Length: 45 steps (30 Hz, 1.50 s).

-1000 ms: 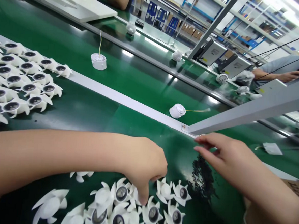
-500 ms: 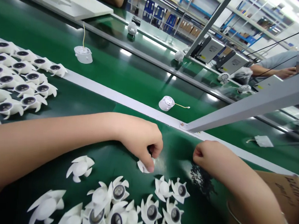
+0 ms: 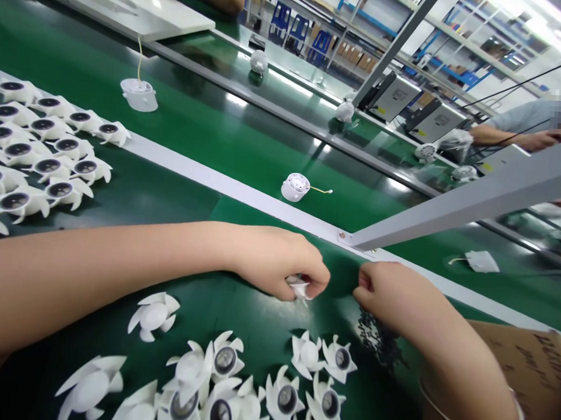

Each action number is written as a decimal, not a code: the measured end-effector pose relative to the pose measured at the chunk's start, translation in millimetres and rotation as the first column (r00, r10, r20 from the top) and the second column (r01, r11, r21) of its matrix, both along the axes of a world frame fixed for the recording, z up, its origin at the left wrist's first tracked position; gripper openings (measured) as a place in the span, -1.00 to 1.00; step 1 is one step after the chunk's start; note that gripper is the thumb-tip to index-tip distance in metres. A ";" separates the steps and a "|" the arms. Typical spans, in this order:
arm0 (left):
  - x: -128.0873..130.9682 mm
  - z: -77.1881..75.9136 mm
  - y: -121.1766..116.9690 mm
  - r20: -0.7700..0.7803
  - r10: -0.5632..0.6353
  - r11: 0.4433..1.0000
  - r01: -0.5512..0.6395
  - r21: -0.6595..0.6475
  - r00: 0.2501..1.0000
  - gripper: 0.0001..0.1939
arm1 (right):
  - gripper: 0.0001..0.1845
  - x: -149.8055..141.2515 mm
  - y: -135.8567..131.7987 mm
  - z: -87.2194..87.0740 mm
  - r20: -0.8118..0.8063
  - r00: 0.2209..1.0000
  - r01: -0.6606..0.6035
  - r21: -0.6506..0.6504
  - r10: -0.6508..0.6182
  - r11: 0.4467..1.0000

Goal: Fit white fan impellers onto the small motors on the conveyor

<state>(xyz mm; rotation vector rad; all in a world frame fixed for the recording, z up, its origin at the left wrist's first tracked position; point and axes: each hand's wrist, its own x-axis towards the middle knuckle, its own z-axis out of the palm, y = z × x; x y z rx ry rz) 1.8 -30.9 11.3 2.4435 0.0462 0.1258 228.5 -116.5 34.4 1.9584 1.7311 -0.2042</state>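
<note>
My left hand (image 3: 279, 268) is curled around a white fan impeller (image 3: 300, 289), lifted just above the green mat (image 3: 167, 200). My right hand (image 3: 389, 296) is pinched closed a short way to its right, above a heap of tiny black parts (image 3: 379, 339); what the fingers hold is too small to see. Below both hands lies a loose pile of white impellers (image 3: 232, 384). One more impeller (image 3: 154, 315) lies alone, left of that pile.
Rows of impellers (image 3: 37, 151) sit at the far left. Beyond the grey rail (image 3: 243, 195), white round housings with wires (image 3: 295, 187) ride the green belt. A grey bar (image 3: 471, 196) slants overhead at right. A cardboard box (image 3: 532, 358) stands at right. Another person's arms show at the far right.
My left hand picked one impeller out of the pile and lifted it toward the right hand. My right hand went from stretched fingers to a pinch. The housings on the belt drifted left.
</note>
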 end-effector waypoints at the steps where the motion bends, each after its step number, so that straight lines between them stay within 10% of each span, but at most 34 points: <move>1: 1.3 -2.8 -0.5 0.046 0.017 0.998 -0.020 0.062 0.999 -0.79 | -0.82 -0.6 0.4 1.1 -0.068 0.997 -0.022 0.032 0.024 0.999; 5: 3.2 -12.1 2.3 0.152 0.085 0.972 -0.115 0.206 0.985 -0.85 | -0.87 -10.2 2.1 4.5 -0.374 0.921 -0.051 0.162 0.110 0.985; 17: 5.0 -21.8 13.1 0.048 0.348 0.914 -0.328 -0.239 0.936 -0.53 | -0.90 -41.1 6.3 -10.3 -0.742 0.618 -0.009 0.325 0.261 0.946; 30: 6.5 -21.2 10.4 0.024 0.380 0.902 -0.365 -0.232 0.924 -0.53 | -0.92 -59.1 3.0 -14.6 -0.340 0.840 -0.250 0.450 0.423 0.857; 38: 6.3 -23.8 11.8 0.010 0.350 0.878 -0.325 -0.350 0.937 -0.59 | -0.80 -78.2 -20.5 -17.1 0.086 0.750 -0.602 0.502 0.656 0.622; 41: 6.8 -26.4 12.2 0.025 0.356 0.872 -0.322 -0.370 0.934 -0.59 | -0.74 -84.7 -29.7 -10.6 0.067 0.783 -0.572 0.469 0.618 0.673; 45: 7.3 -27.8 14.0 -0.009 0.356 0.846 -0.326 -0.421 0.935 -0.50 | -0.80 -33.8 -21.6 12.4 -0.113 0.957 -0.222 0.306 0.266 0.926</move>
